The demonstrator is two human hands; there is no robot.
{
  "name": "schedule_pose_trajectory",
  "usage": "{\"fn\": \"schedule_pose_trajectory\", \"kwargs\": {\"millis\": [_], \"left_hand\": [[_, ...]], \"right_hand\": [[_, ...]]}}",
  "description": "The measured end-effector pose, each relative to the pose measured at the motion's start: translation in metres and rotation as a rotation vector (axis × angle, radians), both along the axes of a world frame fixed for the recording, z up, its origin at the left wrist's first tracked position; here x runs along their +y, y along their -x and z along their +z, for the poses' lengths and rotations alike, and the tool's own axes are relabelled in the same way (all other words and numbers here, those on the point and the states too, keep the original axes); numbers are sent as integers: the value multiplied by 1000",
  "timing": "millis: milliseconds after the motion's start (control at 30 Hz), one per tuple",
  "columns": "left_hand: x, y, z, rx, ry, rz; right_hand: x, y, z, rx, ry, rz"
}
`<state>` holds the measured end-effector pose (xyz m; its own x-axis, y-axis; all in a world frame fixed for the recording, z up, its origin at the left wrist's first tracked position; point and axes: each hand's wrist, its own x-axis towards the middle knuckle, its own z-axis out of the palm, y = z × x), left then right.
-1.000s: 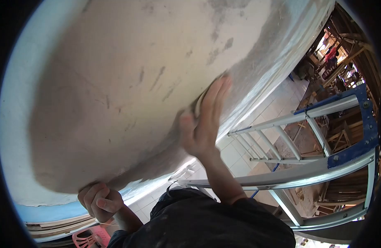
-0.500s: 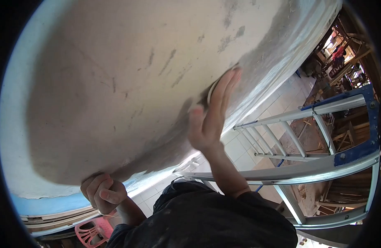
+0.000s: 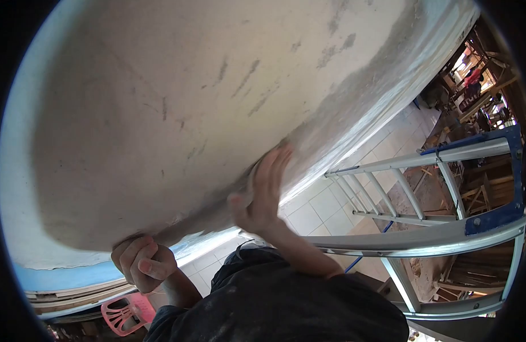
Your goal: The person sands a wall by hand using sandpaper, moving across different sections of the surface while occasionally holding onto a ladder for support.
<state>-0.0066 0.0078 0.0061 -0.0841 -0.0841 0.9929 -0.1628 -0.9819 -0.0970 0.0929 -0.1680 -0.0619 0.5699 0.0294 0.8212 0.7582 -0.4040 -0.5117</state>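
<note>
A large pale curved surface (image 3: 183,114) with dark smudges and grey patches fills the upper left. My right hand (image 3: 266,185) lies against its lower edge, fingers stretched out and pointing up. In this frame nothing can be made out under that palm. At the lower left, my left hand (image 3: 143,262) is closed, its curled fingers against the bottom edge of the same surface. What those fingers hold, if anything, is hidden.
A metal ladder (image 3: 388,246) with blue end fittings spans the right side. Behind it are a tiled floor (image 3: 326,205) and wooden clutter. A pink plastic chair (image 3: 138,308) stands at the lower left. A person in red (image 3: 474,78) is far off at the upper right.
My right hand has slid down and to the left along the surface. The rounded pale edge of something beside its fingers no longer shows. My left hand has stayed nearly in place.
</note>
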Motion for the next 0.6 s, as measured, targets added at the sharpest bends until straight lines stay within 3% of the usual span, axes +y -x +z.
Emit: {"fn": "schedule_pose_trajectory", "kwargs": {"millis": [100,233,467,600], "left_hand": [[0,1,0,15,0,6],[0,2,0,38,-2,8],[-1,2,0,20,17,-3],[1,0,0,-7,-5,0]], "right_hand": [[-2,-3,-15,-53,95,-20],[-31,-38,50,-98,-21,-53],[1,0,-22,-84,128,-9],[-22,-29,32,-100,63,-49]]}}
